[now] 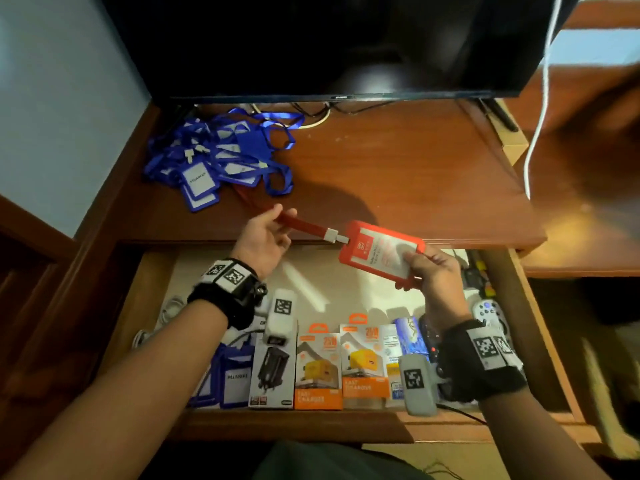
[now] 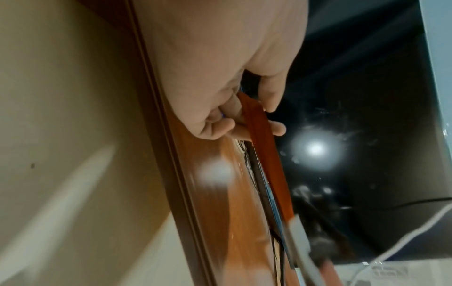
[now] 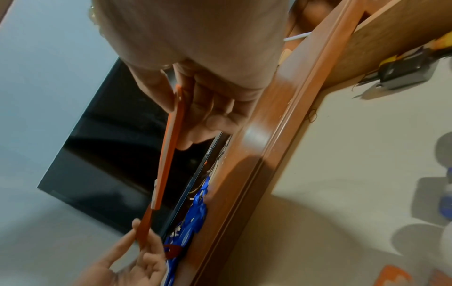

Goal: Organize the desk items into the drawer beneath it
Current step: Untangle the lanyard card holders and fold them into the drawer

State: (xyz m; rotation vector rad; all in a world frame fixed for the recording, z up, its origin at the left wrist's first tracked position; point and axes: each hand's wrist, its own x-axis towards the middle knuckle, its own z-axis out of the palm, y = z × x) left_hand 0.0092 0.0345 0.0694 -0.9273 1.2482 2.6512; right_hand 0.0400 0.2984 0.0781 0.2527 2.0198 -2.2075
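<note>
Your right hand (image 1: pixel 437 271) pinches the lower corner of the red badge holder (image 1: pixel 379 252), thumb on its clear front and fingers behind it, holding it in the air just over the front edge of the bench (image 1: pixel 398 174) and the open drawer (image 1: pixel 540 323). Your left hand (image 1: pixel 265 239) grips the red lanyard (image 1: pixel 301 224) between thumb and fingers a little way from the white clip (image 1: pixel 335 235) that joins strap to holder, so the strap runs taut between your two hands; its far end trails back across the bench toward the pile of blue lanyards and badge holders (image 1: pixel 221 157) at the rear left. In the right wrist view the holder (image 3: pixel 171 141) shows edge-on, with your left hand (image 3: pixel 137 257) at the strap below it. Beneath your forearms the drawer holds a front row of boxes: a black charger box (image 1: pixel 273 372), two orange charger boxes (image 1: pixel 318 372), and blue badge holders (image 1: pixel 232 379) to their left. Remote controls (image 1: pixel 488 311) and small gear lie at the drawer's right end. A dark monitor (image 1: pixel 329 43) stands at the back of the bench, and a white cable (image 1: pixel 540 112) hangs down at the right.
</note>
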